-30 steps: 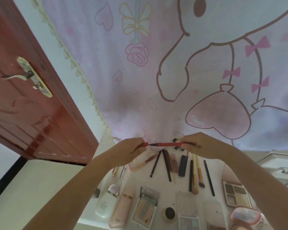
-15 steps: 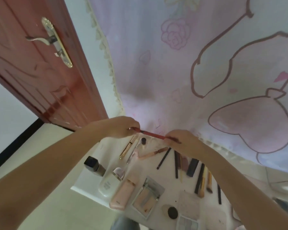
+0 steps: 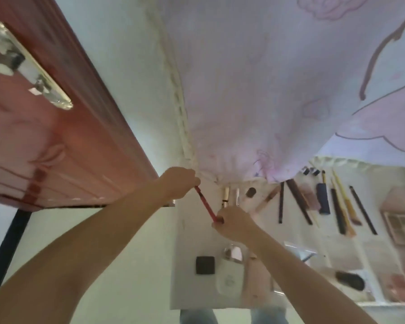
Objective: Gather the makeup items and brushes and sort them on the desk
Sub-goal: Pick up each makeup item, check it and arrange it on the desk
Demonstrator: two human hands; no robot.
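A thin red pencil [image 3: 205, 204] is held at both ends above the desk's far left corner. My left hand [image 3: 178, 184] pinches its upper end and my right hand [image 3: 234, 224] grips its lower end. On the white desk [image 3: 187, 251] lies a row of dark and gold brushes and pencils [image 3: 337, 206] to the right. Two slim metallic tubes [image 3: 230, 195] lie just beyond my right hand. A black square compact [image 3: 205, 265] and a white bottle [image 3: 229, 277] rest near the front left.
A red-brown door [image 3: 56, 136] with a metal handle [image 3: 28, 66] stands open at the left. A pink and white cartoon curtain [image 3: 278, 90] hangs over the desk's back edge. Eyeshadow palettes [image 3: 400, 220] and a round dark-capped item [image 3: 351, 280] lie on the right.
The view has swung left and down. Both hands carried the red pencil to the desk's left side, and it now slants steeply with my right hand lower and nearer.
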